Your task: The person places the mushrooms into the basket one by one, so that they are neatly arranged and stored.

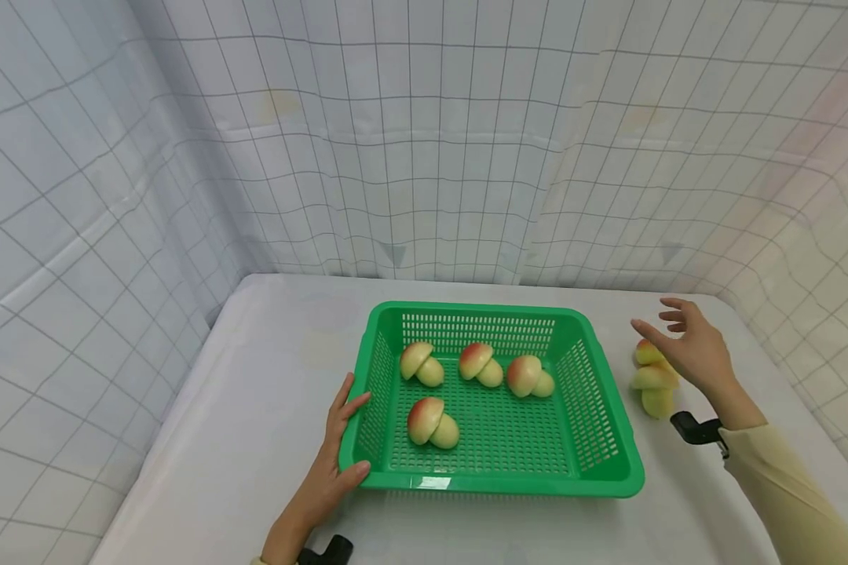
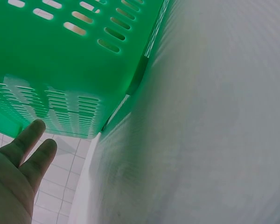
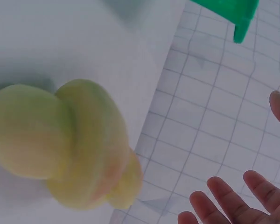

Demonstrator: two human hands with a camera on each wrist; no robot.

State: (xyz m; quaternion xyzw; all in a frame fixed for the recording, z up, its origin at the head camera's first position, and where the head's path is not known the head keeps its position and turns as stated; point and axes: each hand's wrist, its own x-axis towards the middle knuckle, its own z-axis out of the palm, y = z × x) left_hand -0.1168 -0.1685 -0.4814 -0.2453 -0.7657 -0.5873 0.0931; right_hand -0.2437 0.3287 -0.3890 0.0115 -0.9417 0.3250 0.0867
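A green plastic basket (image 1: 491, 485) with slotted walls stands on the white-covered table, and several toy mushrooms lie inside it, among them one at the front left (image 1: 424, 422). My left hand (image 1: 330, 463) rests against the basket's left rim, fingers spread and thumb at the front corner; the left wrist view shows its fingers (image 2: 39, 161) beside the slotted wall. To the right of the basket, my right hand (image 1: 696, 349) hovers with fingers apart and nothing held. Below it lie a yellowish mushroom (image 1: 656, 388) and another partly hidden one (image 1: 648, 351), both outside the basket.
The white tabletop (image 1: 268, 377) extends left of the basket. White curtains with a dark grid (image 1: 424, 157) hang behind the table and on both sides. A black wrist camera (image 1: 696, 428) sits on the right wrist, close above the table.
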